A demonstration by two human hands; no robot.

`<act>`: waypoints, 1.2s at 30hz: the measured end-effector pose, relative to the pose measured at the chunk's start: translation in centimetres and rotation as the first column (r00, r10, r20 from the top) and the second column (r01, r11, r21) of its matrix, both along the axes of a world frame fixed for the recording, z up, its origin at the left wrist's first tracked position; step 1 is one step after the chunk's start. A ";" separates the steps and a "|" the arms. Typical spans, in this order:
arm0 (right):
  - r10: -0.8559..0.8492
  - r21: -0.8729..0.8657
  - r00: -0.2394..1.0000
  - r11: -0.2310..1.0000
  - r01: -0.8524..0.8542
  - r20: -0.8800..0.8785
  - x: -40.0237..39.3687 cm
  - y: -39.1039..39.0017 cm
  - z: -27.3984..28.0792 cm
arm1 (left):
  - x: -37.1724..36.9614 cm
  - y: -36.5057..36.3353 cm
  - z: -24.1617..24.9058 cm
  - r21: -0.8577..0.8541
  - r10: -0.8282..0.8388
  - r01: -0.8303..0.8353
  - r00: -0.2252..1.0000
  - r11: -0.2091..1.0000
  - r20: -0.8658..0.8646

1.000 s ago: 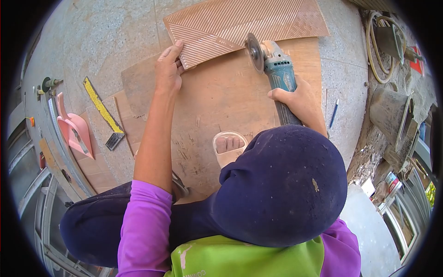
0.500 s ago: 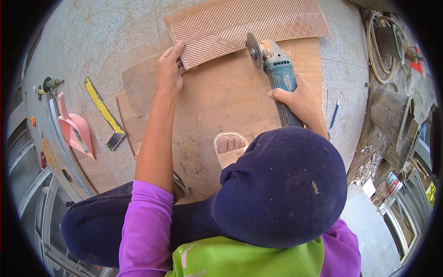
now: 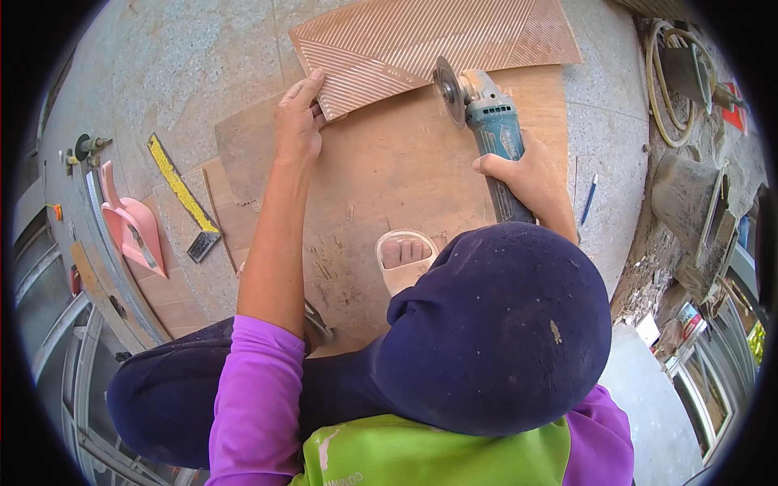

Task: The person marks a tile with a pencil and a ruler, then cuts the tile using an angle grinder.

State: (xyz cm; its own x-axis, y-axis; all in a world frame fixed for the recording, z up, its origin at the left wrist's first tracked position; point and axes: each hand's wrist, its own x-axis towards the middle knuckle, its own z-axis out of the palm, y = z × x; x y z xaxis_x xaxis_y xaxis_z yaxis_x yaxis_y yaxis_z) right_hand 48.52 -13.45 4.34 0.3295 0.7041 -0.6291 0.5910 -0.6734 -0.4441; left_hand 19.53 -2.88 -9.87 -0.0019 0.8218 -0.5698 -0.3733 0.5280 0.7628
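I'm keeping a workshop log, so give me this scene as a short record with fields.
Left hand: grips the left end of the ridged panel
Right hand: holds the angle grinder
Disc: by the panel's near edge; contact unclear
Surface: wooden board, partly under the panel
To the left: yellow-and-black square, pink dustpan
To the right: blue pen

The top edge crops the ribbed panel, and the knee hides the grinder's rear end.
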 end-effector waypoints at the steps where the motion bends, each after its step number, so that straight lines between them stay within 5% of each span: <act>1: 0.002 -0.003 1.000 1.000 -0.002 -0.006 0.1 0.0 -0.1 | 0.0 0.0 -0.1 0.001 0.000 0.000 1.000 1.000 0.004; 36: 0.028 0.014 1.000 0.999 -0.028 0.013 0.3 -0.5 -0.6 | -0.1 0.0 0.2 -0.012 -0.043 0.043 0.999 0.999 -0.006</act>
State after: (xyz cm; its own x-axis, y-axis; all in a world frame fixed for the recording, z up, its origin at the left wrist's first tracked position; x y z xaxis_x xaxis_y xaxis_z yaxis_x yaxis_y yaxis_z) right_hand 48.80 -13.91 3.74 0.3176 0.7222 -0.6144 0.6154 -0.6500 -0.4459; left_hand 19.39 -2.88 -9.71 0.0294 0.8147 -0.5792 -0.3456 0.5520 0.7589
